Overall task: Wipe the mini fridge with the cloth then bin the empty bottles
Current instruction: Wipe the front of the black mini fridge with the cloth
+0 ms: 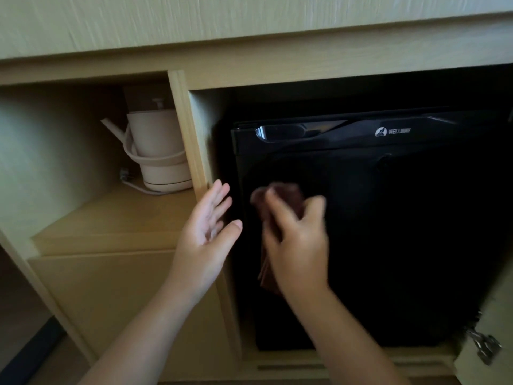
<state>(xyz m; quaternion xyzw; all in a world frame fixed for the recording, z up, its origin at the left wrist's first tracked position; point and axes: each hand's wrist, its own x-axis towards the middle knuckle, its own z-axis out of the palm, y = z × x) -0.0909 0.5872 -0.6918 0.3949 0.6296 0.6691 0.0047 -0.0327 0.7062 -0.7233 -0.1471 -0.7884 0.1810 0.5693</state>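
Where "WELLWAY" marks the fridge, right hand wipes.

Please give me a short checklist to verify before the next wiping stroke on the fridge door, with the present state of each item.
1. Cloth held in right hand: ok.
2. Cloth pressed flat on the mini fridge door: cannot tell, the picture is blurred.
3. Fridge door closed: ok.
4. Left hand open, holding nothing: ok.
5. Kettle in the neighbouring compartment, away from the wiping path: ok.
6. Empty bottles located: not ok, none in view.
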